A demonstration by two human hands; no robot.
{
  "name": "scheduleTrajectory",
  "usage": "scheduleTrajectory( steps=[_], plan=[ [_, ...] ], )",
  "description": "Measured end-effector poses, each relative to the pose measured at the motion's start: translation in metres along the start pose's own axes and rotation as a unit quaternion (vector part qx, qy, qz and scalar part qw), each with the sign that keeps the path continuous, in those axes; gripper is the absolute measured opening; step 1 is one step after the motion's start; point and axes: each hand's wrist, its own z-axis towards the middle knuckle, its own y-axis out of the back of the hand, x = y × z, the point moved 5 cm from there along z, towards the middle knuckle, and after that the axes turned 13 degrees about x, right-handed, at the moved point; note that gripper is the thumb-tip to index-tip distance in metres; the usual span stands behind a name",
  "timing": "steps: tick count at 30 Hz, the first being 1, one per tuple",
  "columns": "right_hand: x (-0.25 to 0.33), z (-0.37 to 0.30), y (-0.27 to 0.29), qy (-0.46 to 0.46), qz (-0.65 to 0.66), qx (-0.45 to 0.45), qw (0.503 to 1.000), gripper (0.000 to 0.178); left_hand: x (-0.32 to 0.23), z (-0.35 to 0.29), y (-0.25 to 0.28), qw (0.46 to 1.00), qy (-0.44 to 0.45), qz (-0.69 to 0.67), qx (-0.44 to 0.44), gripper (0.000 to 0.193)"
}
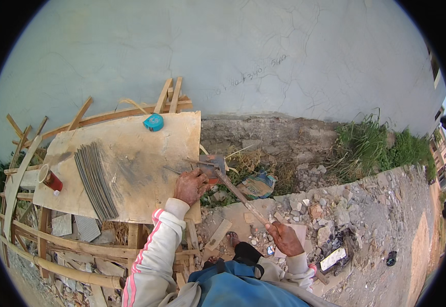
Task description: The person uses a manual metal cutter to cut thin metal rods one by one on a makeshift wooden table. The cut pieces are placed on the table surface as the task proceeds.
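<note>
My right hand (286, 239) is wrapped around a long rusty metal bar (243, 199). The bar slants up and left to a dark metal plate (211, 162) at the right edge of a wooden board (146, 194). Beside that plate, my left hand (191, 187) lies with its fingers curled down over a thin metal rod (171, 169), whose end sticks out to the left. Another short rod piece (198, 162) shows just above the fingers. A row of dark metal rods (95, 180) lies side by side on the board, left of my left hand.
A turquoise tape measure (153, 122) sits at the board's far edge. A red cup-like container (51, 180) lies tipped at its left. Timber framing (79, 243) supports the board. Rubble (335, 215), a torn sack (256, 185) and weeds (366, 138) lie to the right, below a grey wall (233, 51).
</note>
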Motion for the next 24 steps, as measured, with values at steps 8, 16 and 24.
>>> scheduleTrajectory(
  steps=[8,16,24],
  plan=[
    [-0.024,0.022,0.022,0.057,0.002,0.079,0.995,0.055,-0.006,0.001,-0.004,0.998,0.032,0.043,0.033,0.029],
    [-0.042,0.052,0.060,0.109,0.121,0.138,0.977,0.055,-0.029,0.004,0.000,0.995,0.071,0.067,0.007,0.026],
    [-0.032,0.081,0.096,0.270,0.186,0.057,0.943,0.048,-0.062,0.032,-0.001,0.993,0.098,0.047,0.049,0.017]
  ],
)
